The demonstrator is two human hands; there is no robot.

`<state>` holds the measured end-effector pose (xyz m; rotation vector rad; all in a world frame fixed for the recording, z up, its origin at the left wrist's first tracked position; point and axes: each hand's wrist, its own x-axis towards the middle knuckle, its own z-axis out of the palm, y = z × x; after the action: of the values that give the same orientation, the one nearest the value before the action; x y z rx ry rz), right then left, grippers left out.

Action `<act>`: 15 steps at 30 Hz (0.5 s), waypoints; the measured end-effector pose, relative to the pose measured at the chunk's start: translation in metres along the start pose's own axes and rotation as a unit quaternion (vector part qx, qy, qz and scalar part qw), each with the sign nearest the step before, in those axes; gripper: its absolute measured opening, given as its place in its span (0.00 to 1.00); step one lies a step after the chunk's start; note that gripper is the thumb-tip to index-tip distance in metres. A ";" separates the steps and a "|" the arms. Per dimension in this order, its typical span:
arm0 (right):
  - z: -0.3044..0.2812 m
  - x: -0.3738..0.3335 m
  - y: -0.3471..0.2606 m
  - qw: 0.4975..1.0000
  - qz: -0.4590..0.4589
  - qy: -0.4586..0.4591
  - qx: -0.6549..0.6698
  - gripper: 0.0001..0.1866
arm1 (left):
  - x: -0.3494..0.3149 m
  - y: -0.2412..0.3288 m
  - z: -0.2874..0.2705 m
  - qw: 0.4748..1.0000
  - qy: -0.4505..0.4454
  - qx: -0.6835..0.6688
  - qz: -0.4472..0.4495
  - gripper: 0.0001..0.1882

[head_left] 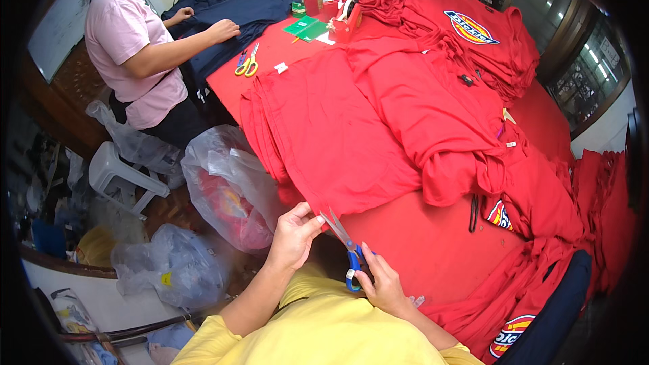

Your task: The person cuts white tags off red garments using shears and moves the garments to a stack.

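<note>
In my right hand (382,279) is a pair of blue-handled scissors (343,234), its blades pointing up and left at the near corner of a red shirt (338,128). My left hand (295,235) pinches the edge of that shirt beside the blade tips. Whether a thread lies between the blades is too small to tell. The shirt is spread flat on the red-covered table (399,243), over other red cloth. A bunched red garment (426,115) lies against its right side.
Stacks of red printed shirts (466,34) fill the far right. Yellow-handled scissors (247,65), a green card (306,28) and a tape dispenser (346,19) lie farther off. At far left a co-worker (138,47) handles dark cloth (230,20). Plastic bags (226,182) and a white stool (125,174) stand left.
</note>
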<state>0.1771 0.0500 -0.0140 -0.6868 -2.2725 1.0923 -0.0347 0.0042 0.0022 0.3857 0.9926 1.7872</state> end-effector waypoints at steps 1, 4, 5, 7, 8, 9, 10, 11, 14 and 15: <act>0.000 0.001 -0.001 1.000 0.001 0.003 0.003 0.32 | -0.001 -0.001 0.003 1.000 0.004 -0.002 0.002 0.16; 0.002 0.004 -0.004 0.999 0.020 0.001 0.032 0.31 | -0.002 -0.001 0.006 1.000 0.001 0.006 -0.002 0.17; 0.002 0.004 -0.006 0.999 0.029 -0.002 0.046 0.31 | -0.002 -0.001 0.006 1.000 -0.003 0.011 -0.005 0.17; 0.000 0.008 -0.008 0.997 0.046 -0.015 0.052 0.30 | -0.002 -0.002 0.004 0.999 -0.012 0.028 -0.023 0.18; -0.001 0.009 -0.009 0.997 0.054 -0.021 0.055 0.30 | -0.002 -0.002 0.003 0.999 -0.017 0.036 -0.032 0.18; 0.000 0.009 -0.009 0.994 0.074 -0.026 0.082 0.29 | -0.002 -0.003 0.003 0.999 -0.018 0.032 -0.033 0.18; 0.001 0.009 -0.008 0.989 0.093 -0.030 0.110 0.29 | -0.002 -0.003 0.003 0.999 -0.019 0.027 -0.034 0.19; 0.002 0.009 -0.007 0.984 0.112 -0.035 0.137 0.28 | -0.002 -0.003 0.003 0.999 -0.021 0.023 -0.034 0.19; 0.007 0.005 0.004 0.976 0.118 -0.032 0.183 0.27 | -0.001 -0.002 0.006 0.999 -0.018 0.012 -0.042 0.20; 0.006 0.004 0.005 0.973 0.135 -0.041 0.185 0.27 | -0.001 -0.001 0.005 0.999 -0.020 0.014 -0.045 0.20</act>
<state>0.1713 0.0518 -0.0205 -0.8191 -1.9938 1.6483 -0.0300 0.0055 0.0044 0.3883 0.9933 1.6806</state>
